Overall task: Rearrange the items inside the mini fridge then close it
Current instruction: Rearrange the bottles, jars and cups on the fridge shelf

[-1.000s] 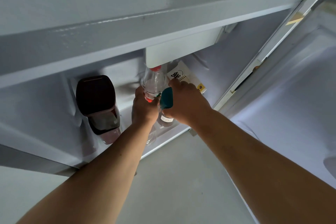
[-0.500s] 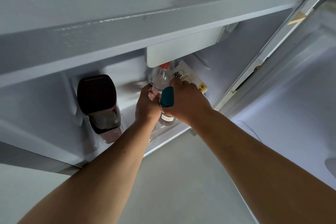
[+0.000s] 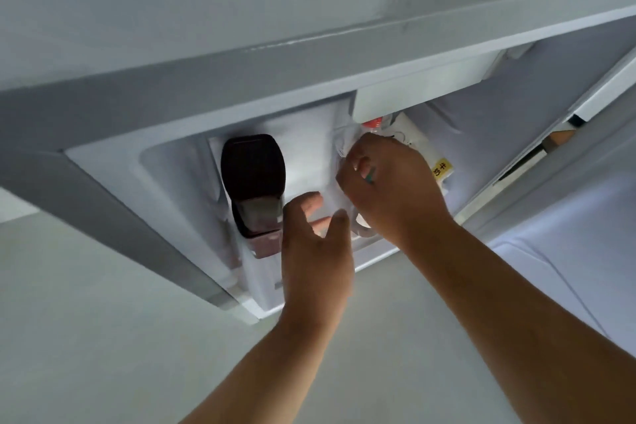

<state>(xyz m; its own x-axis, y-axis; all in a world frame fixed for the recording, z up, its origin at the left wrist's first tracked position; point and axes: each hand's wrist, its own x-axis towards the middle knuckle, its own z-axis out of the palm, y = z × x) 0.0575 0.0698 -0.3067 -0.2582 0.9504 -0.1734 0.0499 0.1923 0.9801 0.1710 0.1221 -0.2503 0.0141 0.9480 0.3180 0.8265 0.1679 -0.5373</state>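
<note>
The rearranging step is under way, judging by both arms reaching into the open mini fridge [image 3: 172, 162]. The right hand [image 3: 395, 189] is closed over a clear bottle [image 3: 347, 144] with a red cap [image 3: 373, 123] near the right side of the fridge floor, just in front of a white carton [image 3: 437, 162] that leans against the back right; a sliver of teal shows between its fingers, too hidden to identify. The left hand [image 3: 315, 251] is open, fingers spread, holding nothing, hovering just right of a dark jug [image 3: 254, 182] that stands toward the left of the floor. The next move likely calls for the left hand to close on the jug or steady the bottle while the right sets it upright, taking care not to knock the carton. The door [image 3: 568, 251] hangs open at the right and must swing shut last. The interior is white and brightly lit, under a grey top panel [image 3: 309, 62]; outside, a plain pale floor [image 3: 103, 320] and dim room
</note>
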